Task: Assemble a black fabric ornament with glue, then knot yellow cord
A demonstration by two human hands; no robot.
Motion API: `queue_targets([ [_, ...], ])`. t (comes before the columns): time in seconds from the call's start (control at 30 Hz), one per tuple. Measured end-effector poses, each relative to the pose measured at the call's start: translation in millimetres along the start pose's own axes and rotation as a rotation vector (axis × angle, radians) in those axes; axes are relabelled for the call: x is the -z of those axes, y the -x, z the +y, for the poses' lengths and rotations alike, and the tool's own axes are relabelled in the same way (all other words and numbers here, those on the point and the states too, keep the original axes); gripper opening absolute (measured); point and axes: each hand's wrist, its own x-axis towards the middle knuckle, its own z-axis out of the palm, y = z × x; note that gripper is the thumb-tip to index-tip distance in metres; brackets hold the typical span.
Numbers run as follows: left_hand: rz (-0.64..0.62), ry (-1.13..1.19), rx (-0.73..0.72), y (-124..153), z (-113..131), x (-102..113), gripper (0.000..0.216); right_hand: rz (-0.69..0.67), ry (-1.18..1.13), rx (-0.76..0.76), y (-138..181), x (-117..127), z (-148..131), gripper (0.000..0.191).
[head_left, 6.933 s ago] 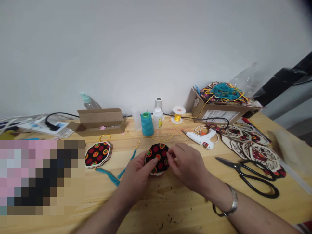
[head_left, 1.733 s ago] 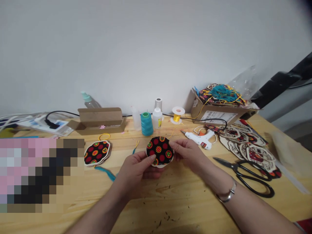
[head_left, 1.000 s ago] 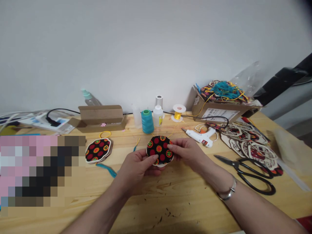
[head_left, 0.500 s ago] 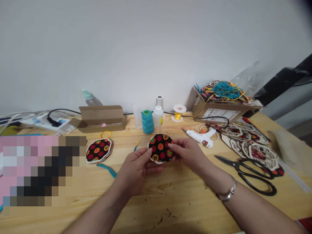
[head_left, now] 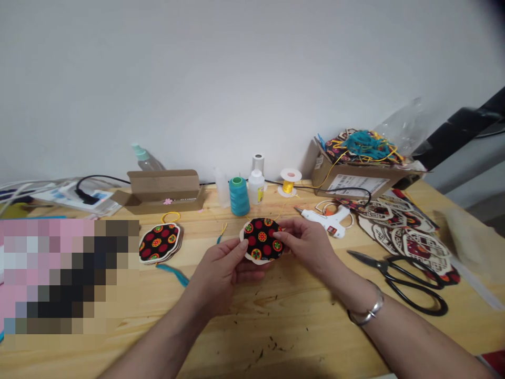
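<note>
The left hand (head_left: 223, 276) and right hand (head_left: 307, 250) hold one black fabric disc (head_left: 261, 240).

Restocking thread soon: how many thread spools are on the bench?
2: a teal thread cone beside a white bottle, and a yellow spool to its right. A white roll behind may be a third.

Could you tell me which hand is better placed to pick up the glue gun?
Probably the right hand: it is nearer the glue gun, while the left hand supports the fabric disc.
</note>
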Motion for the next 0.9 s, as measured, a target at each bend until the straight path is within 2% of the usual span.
queue_targets([
  [0.33, -0.034, -0.068, 0.035, 0.6, 1.4, 1.6, 0.021, 0.12, 0.176, 0.116, -1.6, 7.0, -8.0, 0.009],
  [0.6, -0.06, -0.129, 0.041, 1.6, 1.5, 1.8, 0.019, 0.029, 0.178, 0.139, -1.6, 6.5, -7.5, 0.007],
  [0.83, -0.07, -0.149, 0.046, 1.1, -0.2, 2.4, 0.018, 0.044, 0.276, 0.241, -2.1, 6.4, -0.8, 0.008],
  [0.9, -0.071, -0.153, 0.057, 1.7, 0.0, 1.2, 0.018, 0.022, 0.264, 0.21, -2.0, 6.4, -0.4, 0.009],
])
